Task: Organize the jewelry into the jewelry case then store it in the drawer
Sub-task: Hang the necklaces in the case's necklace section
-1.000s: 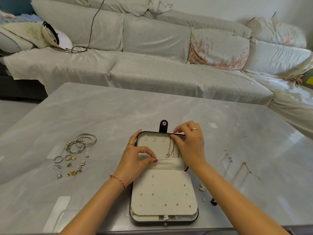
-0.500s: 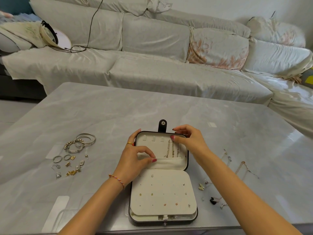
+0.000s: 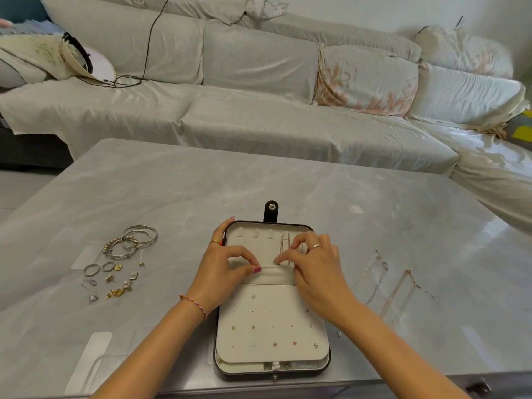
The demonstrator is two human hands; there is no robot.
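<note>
Two hands are busy over the jewelry case [image 3: 272, 326] at the bottom centre of the frame, and the main change from a moment ago is the right hand [image 3: 315, 269]: it was up at the case's top edge by the hooks, and now it's dropped to the fabric pocket band [image 3: 273, 275] across the middle, fingertips pinching the lower end of the hung gold chain [image 3: 285, 246]. Looks to me like the chain is already on its hook and the loose tail is getting tucked into the pocket, so that necklace is nearly sorted.

The left hand [image 3: 223, 272] hasn't really budged. Thumb and forefinger pinch the pocket's top edge and hold it open, other fingers around the case's left rim.

What's inside: the upper half has a row of small hook tabs, and only that chain hangs there as far as I can see. The lower panel [image 3: 270, 323] is an earring board with a few studs dotted around, mostly along the lower rows. Something small sits in the tray under it, too tiny to tell.

Plenty is left out on the grey table [image 3: 172, 191]. Bangles [image 3: 135, 240] and a scatter of rings and earrings [image 3: 110, 280] sit at left centre, well apart from the case. More thin necklaces [image 3: 394, 286] lie to the right, near the right forearm. No drawer showing, so storing is a way off, I'd guess.
</note>
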